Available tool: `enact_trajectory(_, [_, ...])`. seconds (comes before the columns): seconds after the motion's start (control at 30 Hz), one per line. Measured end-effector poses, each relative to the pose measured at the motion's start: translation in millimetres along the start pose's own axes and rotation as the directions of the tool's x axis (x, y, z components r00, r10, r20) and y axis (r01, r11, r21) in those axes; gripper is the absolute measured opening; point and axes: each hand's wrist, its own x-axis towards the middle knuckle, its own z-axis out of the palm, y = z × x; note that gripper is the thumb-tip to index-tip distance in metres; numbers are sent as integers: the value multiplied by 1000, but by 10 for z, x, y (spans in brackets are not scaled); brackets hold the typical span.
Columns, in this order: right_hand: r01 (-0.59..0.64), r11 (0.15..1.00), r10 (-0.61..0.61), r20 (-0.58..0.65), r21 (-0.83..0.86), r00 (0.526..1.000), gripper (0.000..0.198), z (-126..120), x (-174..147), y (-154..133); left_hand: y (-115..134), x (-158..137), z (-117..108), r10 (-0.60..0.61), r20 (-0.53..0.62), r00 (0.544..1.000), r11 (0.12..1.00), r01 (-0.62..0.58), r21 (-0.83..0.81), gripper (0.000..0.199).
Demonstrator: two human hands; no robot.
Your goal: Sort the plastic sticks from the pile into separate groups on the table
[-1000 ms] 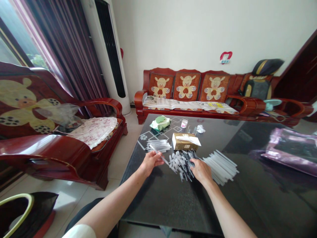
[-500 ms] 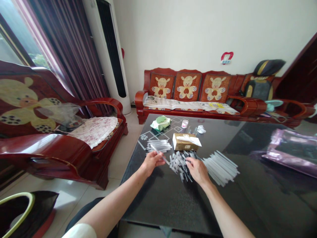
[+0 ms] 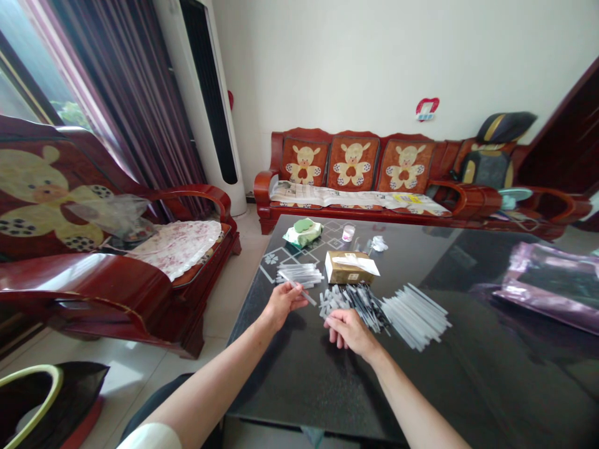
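My left hand is closed in a pinch around a thin translucent plastic tube, whose free end points right and down. My right hand is closed just in front of a heap of slim dark sticks with whitish ends. Its thumb and fingertips are pressed together at a small pale piece that I cannot make out. Right of the heap lies a fan of loose translucent tubes. Behind my left hand, a smaller bundle of similar tubes rests on the dark table.
A gold tissue box stands behind the heap. Farther back are a green wipes pack, a small white cup and crumpled tissue. A purple plastic bag lies at the right. Wooden seats surround the table.
My right hand has drawn back from the dark sticks, moving left and nearer to me, toward the tube. The left hand keeps its hold, almost unmoved.
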Motion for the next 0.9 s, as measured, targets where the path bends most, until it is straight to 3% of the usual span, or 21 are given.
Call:
enact_trajectory(0.17, [-36,976,36,0,-214,999,26,-396,-84,-17,184,168,-208,97,-177,980,993,-108,-53,20])
enact_trajectory(0.23, [-91,938,63,-93,-336,994,28,-561,-119,-6,230,204,-266,126,-240,963,985,-149,-83,20])
enact_trajectory(0.3, [-169,840,51,-234,-516,971,31,-701,-149,11,240,210,-283,125,-264,956,983,-155,-97,22])
enact_trajectory(0.43, [-361,554,24,-419,-750,908,32,-867,-192,51,186,146,-197,66,-194,979,996,-78,-53,21])
enact_trajectory(0.57, [-406,488,57,-437,-772,898,31,-893,-195,65,126,57,-70,-2,-98,995,1000,2,-5,21])
enact_trajectory(0.67, [-378,546,-67,-489,-748,870,35,-789,-150,21,84,13,-6,-22,-36,999,1000,21,-11,22])
enact_trajectory(0.73, [-237,703,-148,-463,-671,874,39,-622,-96,-23,42,-17,32,-34,12,999,999,34,-5,26])
enact_trajectory(0.83, [-17,968,-54,-272,-251,961,46,-254,-9,-74,-47,-87,108,-60,103,993,998,58,16,33])
enact_trajectory(0.9, [-39,997,46,-122,65,991,47,-14,26,-89,-100,-144,161,-71,166,984,997,65,42,34])
